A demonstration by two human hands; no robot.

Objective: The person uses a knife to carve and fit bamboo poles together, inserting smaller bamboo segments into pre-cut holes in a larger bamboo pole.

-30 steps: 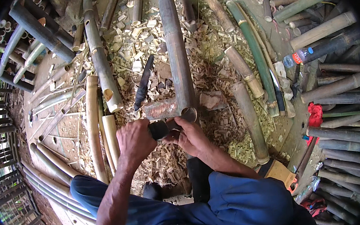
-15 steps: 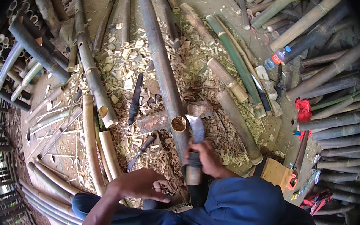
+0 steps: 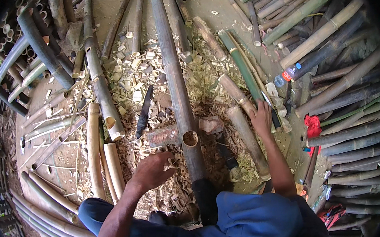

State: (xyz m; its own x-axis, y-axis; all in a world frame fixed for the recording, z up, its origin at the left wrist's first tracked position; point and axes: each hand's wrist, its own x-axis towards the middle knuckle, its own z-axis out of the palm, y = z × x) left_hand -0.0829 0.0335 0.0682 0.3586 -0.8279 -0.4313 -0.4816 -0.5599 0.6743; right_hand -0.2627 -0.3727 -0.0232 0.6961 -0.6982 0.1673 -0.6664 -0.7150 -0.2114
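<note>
Roughly, from above:
Left hand [image 3: 151,171]: palm down over the wood shavings [image 3: 169,191] left of the long bamboo pole [image 3: 175,81], fingers loosely curled, holding nothing that shows
Right hand [image 3: 261,117]: reached out to the right, resting on a thin blade-like tool [image 3: 269,106] beside the green bamboo [image 3: 240,65]; whether the fingers grip it I cannot tell
Long bamboo pole: runs from the top edge down the middle, its cut hollow end [image 3: 190,138] near the person's knees, resting over a reddish wood block [image 3: 164,135]
Dark knife [image 3: 144,111]: lies free on the chips, left of the pole, apart from both hands
Brush [image 3: 229,160]: on the ground just right of the pole's end
Plastic bottle [image 3: 286,75]: among the poles at right
Left edge: pale split poles [image 3: 96,150] lie close by the left knee
Right edge: stacked dark poles [image 3: 348,103] crowd in tightly
Open room: bare ground [image 3: 65,151] at left, beyond the pale poles
</note>
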